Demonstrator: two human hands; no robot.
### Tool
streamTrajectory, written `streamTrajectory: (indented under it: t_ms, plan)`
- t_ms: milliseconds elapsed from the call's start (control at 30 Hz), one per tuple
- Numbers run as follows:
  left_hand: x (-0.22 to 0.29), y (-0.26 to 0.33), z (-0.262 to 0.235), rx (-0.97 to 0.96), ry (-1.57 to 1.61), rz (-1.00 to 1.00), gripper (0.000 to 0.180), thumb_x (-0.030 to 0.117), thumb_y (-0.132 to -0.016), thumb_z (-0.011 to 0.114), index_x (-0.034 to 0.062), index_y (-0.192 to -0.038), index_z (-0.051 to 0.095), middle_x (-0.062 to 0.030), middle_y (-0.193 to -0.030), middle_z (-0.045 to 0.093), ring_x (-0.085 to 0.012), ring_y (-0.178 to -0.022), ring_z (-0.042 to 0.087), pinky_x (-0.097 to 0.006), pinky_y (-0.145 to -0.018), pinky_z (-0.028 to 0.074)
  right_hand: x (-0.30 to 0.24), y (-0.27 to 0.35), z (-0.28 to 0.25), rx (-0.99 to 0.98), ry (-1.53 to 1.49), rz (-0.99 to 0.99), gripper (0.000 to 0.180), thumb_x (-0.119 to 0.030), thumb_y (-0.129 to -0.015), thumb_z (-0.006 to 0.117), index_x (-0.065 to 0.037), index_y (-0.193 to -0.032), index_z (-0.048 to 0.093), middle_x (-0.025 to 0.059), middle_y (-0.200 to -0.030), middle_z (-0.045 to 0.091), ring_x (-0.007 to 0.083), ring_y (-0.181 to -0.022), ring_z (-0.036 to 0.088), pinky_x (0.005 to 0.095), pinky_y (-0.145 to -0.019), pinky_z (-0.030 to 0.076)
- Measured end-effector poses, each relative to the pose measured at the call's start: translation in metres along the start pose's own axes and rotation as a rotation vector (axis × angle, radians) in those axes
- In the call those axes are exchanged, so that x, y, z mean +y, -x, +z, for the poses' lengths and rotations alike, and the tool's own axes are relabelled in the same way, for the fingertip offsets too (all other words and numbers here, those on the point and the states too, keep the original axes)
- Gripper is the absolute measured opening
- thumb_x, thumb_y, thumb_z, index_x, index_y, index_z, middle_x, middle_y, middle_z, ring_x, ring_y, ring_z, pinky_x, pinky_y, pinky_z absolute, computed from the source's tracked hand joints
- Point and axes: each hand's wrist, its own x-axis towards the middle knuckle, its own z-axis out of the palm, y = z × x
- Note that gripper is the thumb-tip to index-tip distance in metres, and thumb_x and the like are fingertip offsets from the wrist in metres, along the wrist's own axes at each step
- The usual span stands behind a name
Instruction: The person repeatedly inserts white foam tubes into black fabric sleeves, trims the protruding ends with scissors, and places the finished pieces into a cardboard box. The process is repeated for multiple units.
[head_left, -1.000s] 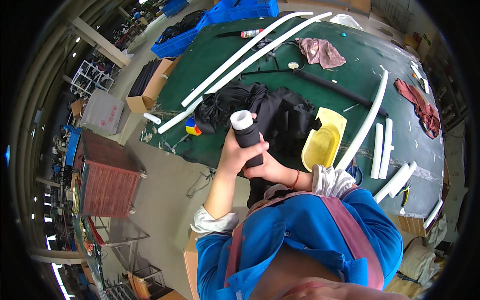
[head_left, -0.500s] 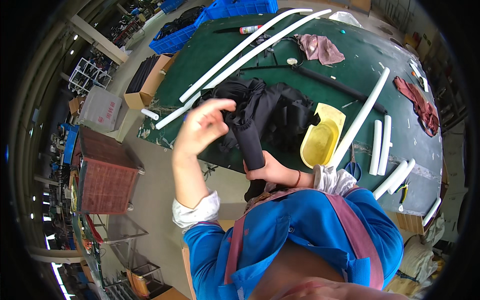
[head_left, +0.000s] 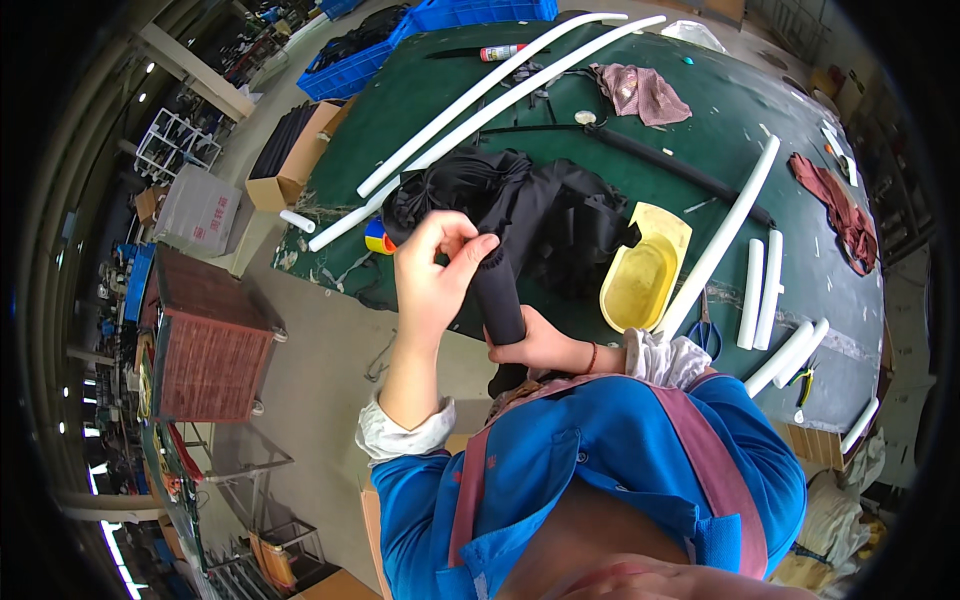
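A short tube covered in black fabric (head_left: 497, 305) stands slanted in front of me, its lower end in my right hand (head_left: 543, 342), whose fingers are wrapped round it. At the tube's upper end the fabric is gathered. There my left hand (head_left: 438, 262) is closed, with thumb and curled forefinger at the gathers; the fingertips are partly hidden. Beyond it, a heap of loose black fabric (head_left: 560, 215) lies on the green-topped table (head_left: 330, 190), joined to the tube's cover.
Right of the heap are a yellow scoop-like tray (head_left: 645, 275), a long white foam tube (head_left: 730, 225), scissors (head_left: 705, 335) and shorter white tubes (head_left: 753, 290). Long white tubes (head_left: 480, 105) cross the far left. A colourful roll (head_left: 378, 238) sits near the left edge; a wooden cart (head_left: 215, 350) stands left.
My left hand has moved right and slightly down, its fingers closing at the gathered fabric. The colourful roll behind it has come into view. My right hand keeps its hold on the tube.
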Motion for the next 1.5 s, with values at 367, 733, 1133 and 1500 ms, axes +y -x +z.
streamTrajectory:
  t_ms: [367,733,1133,1500]
  plan:
    - [0.002,0.030,0.000,-0.037,-0.636,0.397,0.034,0.022,-0.069,0.080,-0.0015,-0.075,0.056,-0.0115,-0.088,0.053,-0.0249,-0.079,0.053,-0.033,-0.066,0.044,0.003,0.006,0.008,0.016,0.055,0.017,0.022,-0.007,-0.068,0.070,0.001,-0.084,0.057,0.0025,-0.074,0.057,0.0116,-0.070,0.054,0.0279,-0.063,0.045]
    - [0.002,0.060,-0.002,0.211,-0.541,0.368,0.027,0.006,-0.069,0.076,0.0004,-0.091,0.061,-0.0113,-0.086,0.056,-0.0238,-0.074,0.057,-0.031,-0.064,0.047,0.008,0.008,0.018,-0.048,0.110,-0.014,0.027,-0.009,-0.069,0.070,0.003,-0.089,0.057,0.0045,-0.075,0.058,0.0119,-0.070,0.054,0.0282,-0.063,0.045]
    - [0.001,0.100,-0.005,0.063,-0.448,0.069,0.031,0.014,-0.071,0.078,-0.0053,-0.069,0.054,-0.0129,-0.095,0.055,-0.0223,-0.077,0.056,-0.029,-0.069,0.046,0.040,0.019,0.029,-0.175,0.163,-0.030,0.027,-0.011,-0.068,0.072,0.001,-0.089,0.058,0.0047,-0.073,0.058,0.0119,-0.068,0.054,0.0290,-0.061,0.045]
    - [-0.031,0.171,0.019,0.128,-0.152,-0.103,0.106,0.024,-0.060,0.085,0.0038,-0.143,0.022,-0.0237,-0.136,0.041,-0.0336,-0.124,0.046,-0.041,-0.101,0.039,-0.004,0.011,0.026,0.030,-0.110,-0.152,0.008,-0.004,-0.079,0.062,-0.003,-0.085,0.058,0.0042,-0.085,0.060,0.0119,-0.080,0.056,0.0257,-0.075,0.044]
